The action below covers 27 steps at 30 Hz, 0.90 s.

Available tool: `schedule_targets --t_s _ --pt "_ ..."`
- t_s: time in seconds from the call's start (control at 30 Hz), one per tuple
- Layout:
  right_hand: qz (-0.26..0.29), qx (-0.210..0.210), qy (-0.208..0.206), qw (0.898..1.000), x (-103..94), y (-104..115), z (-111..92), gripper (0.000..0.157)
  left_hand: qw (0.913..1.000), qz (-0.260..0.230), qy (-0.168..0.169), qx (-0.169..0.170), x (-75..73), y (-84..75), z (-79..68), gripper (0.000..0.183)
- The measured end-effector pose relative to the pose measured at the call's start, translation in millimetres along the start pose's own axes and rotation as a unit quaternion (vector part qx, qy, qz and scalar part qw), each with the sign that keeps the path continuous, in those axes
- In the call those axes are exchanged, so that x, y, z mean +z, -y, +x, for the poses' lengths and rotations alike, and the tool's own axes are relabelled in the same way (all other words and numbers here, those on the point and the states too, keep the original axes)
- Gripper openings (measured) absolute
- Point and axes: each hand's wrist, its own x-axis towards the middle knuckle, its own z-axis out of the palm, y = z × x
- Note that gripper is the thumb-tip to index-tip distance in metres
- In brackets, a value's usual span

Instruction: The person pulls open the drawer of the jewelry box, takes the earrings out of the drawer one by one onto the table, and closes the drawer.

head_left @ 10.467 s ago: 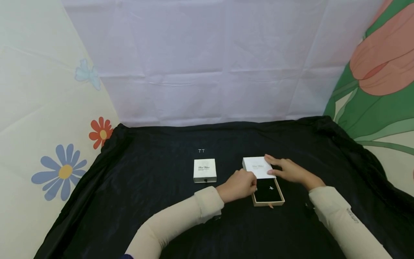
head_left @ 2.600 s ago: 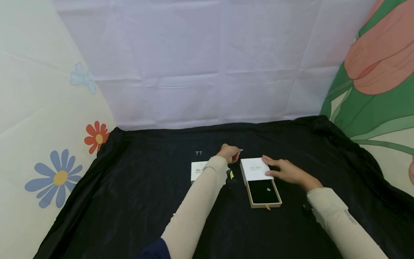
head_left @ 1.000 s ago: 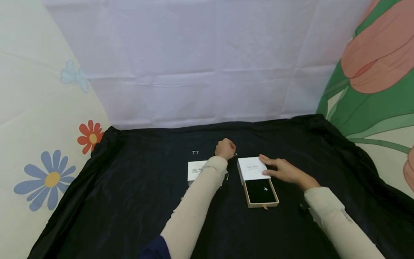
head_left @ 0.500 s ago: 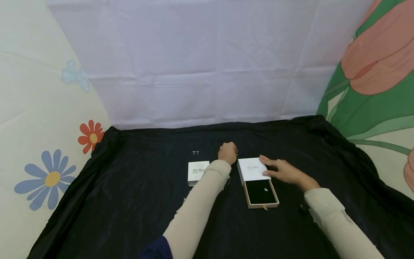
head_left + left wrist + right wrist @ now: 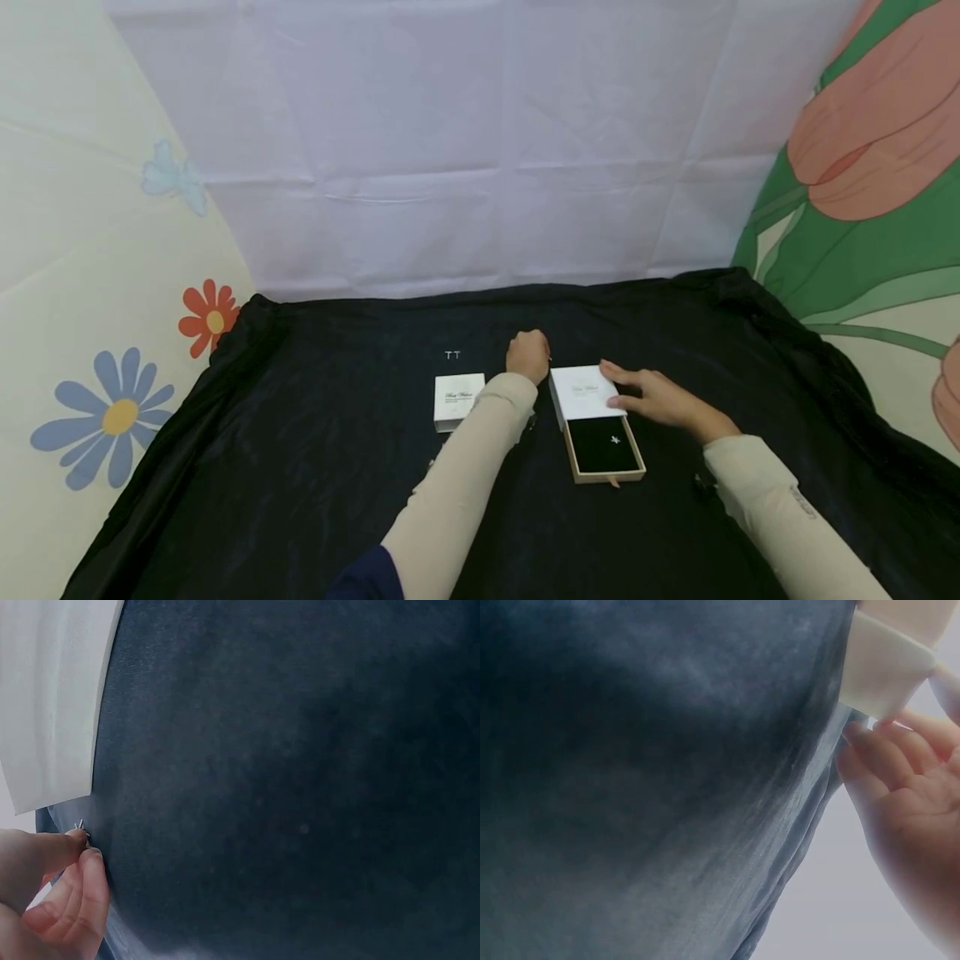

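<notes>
My left hand [image 5: 528, 356] is on the black cloth, behind and left of an open jewelry box. Its thumb and a fingertip pinch a small silvery stud earring [image 5: 81, 825], seen in the left wrist view, low over the cloth. My right hand [image 5: 660, 398] holds the right side of the box's white sleeve [image 5: 585, 392], thumb near and fingers at the far edge. The drawer [image 5: 603, 478] is pulled out toward me. On its black pad sits one star-shaped stud [image 5: 616, 439], on the right side.
A second, closed white box [image 5: 459, 398] stands left of my left forearm, which partly covers it. Behind that box lie two T-shaped earrings [image 5: 452, 355] side by side. A white curtain [image 5: 465, 167] rises behind the cloth-covered table [image 5: 337, 400].
Ten seconds ago my left hand was at the drawer, where two studs showed. It then carried one to the cloth behind. In the last half second almost nothing moved; the right hand stayed put.
</notes>
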Motion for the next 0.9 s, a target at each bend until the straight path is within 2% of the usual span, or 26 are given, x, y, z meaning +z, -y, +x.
schedule_targets --t_s 0.3,0.67,0.9 --pt "-0.005 -0.004 -0.004 1.000 -1.8 1.0 0.5 0.066 0.9991 -0.010 -0.042 0.000 2.2 1.0 0.4 0.013" --pt "0.001 -0.005 -0.003 1.000 -0.6 -0.3 -0.7 0.066 0.9958 -0.045 -0.060 -0.052 1.6 -2.1 -0.6 0.021" --pt "0.000 -0.007 -0.005 1.000 0.3 -0.6 -0.2 0.066 0.9931 -0.064 -0.076 -0.063 0.4 -4.3 -2.0 0.023"
